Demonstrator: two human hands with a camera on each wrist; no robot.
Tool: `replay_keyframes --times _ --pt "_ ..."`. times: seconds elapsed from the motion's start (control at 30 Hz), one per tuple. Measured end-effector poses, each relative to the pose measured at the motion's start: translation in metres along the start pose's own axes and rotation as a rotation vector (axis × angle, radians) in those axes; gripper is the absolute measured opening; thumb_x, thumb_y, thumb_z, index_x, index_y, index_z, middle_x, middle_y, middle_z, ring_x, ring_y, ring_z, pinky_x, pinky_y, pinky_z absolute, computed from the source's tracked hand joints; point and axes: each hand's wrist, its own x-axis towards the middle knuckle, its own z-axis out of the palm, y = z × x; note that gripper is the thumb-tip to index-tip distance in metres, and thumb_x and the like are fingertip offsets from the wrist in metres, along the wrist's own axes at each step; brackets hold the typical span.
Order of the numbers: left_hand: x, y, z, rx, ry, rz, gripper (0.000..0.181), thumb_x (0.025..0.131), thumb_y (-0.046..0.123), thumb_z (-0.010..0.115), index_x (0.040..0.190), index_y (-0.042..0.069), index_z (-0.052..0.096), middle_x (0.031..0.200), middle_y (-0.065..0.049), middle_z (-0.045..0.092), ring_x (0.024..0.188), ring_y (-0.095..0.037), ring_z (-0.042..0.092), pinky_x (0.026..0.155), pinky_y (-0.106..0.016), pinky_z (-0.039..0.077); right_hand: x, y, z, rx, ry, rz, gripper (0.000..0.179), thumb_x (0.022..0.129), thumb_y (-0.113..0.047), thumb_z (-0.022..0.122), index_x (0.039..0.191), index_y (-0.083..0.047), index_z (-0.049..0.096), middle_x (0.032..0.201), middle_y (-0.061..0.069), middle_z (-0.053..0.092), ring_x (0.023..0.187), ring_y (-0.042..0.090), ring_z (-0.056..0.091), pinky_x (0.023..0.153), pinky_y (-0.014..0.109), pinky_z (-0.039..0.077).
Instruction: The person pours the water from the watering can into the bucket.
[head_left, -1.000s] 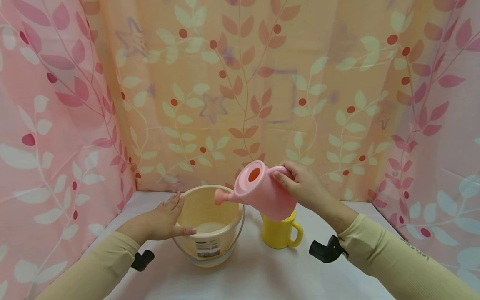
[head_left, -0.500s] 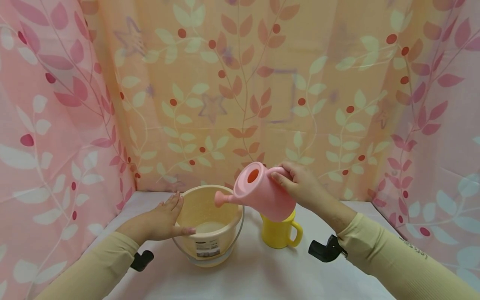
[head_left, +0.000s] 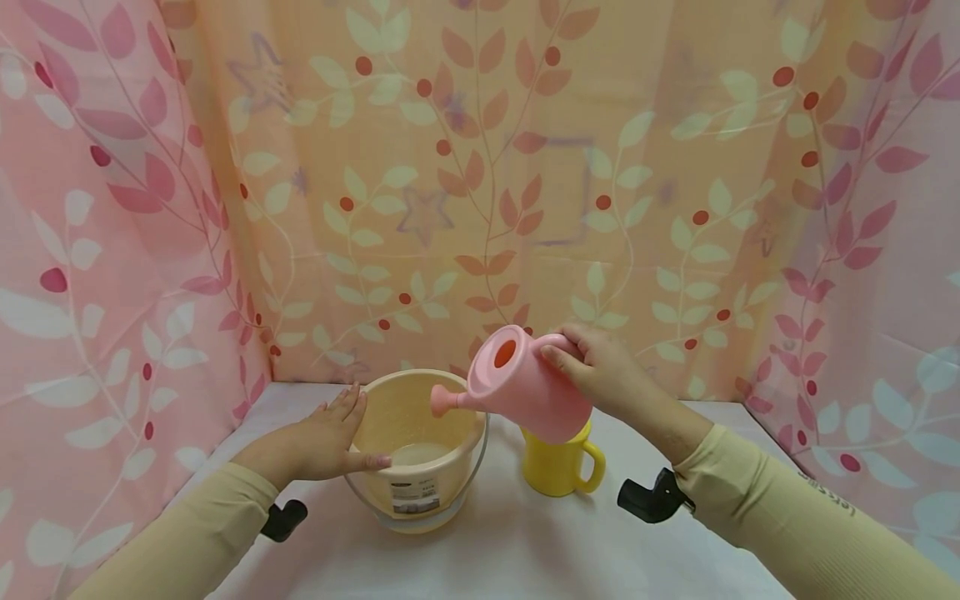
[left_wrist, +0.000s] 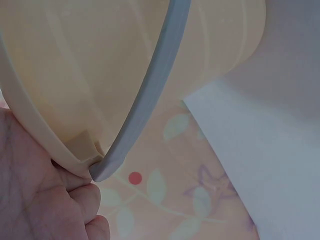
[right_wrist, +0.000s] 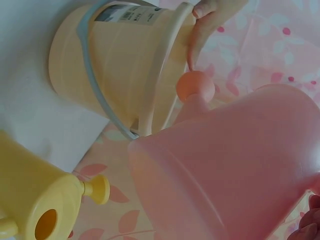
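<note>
My right hand (head_left: 600, 367) grips the handle of a pink watering can (head_left: 536, 396). The can is tipped to the left, and its orange-pink sprinkler head (head_left: 442, 401) hangs over the cream bucket (head_left: 442, 471). A pale pool of liquid (head_left: 417, 453) shows at the bucket's bottom. On the bucket's left rim rests my left hand (head_left: 315, 437), fingers stretched along it and thumb across the front. The left wrist view has the palm (left_wrist: 35, 185) against the rim beside the grey bail handle (left_wrist: 150, 95). Behind the pink can's base stands a yellow watering can (head_left: 553, 467), partly hidden.
Everything stands on a white tabletop (head_left: 510, 550). Leaf-patterned curtains (head_left: 480, 167) enclose the back and both sides. In the right wrist view, the yellow can's short spout (right_wrist: 97, 189) points toward the back curtain.
The sprinkler head of the pink watering can has dipped slightly. My left hand, the bucket and the yellow watering can have stayed in place.
</note>
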Motion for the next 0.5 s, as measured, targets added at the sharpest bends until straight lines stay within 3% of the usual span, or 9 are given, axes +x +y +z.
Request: replay_keyframes --times 0.5 --pt "-0.0001 0.0009 -0.0013 0.002 -0.008 -0.011 0.112 0.075 0.072 0.049 0.139 -0.014 0.017 0.147 -0.031 0.010 0.136 -0.042 0.008 0.105 -0.059 0.012 0.0009 0.0017 0.0001 -0.005 0.000 -0.009 0.022 0.088 -0.036 0.060 0.090 -0.014 0.058 0.076 0.003 0.054 0.075 0.021 0.051 0.060 0.027 0.048"
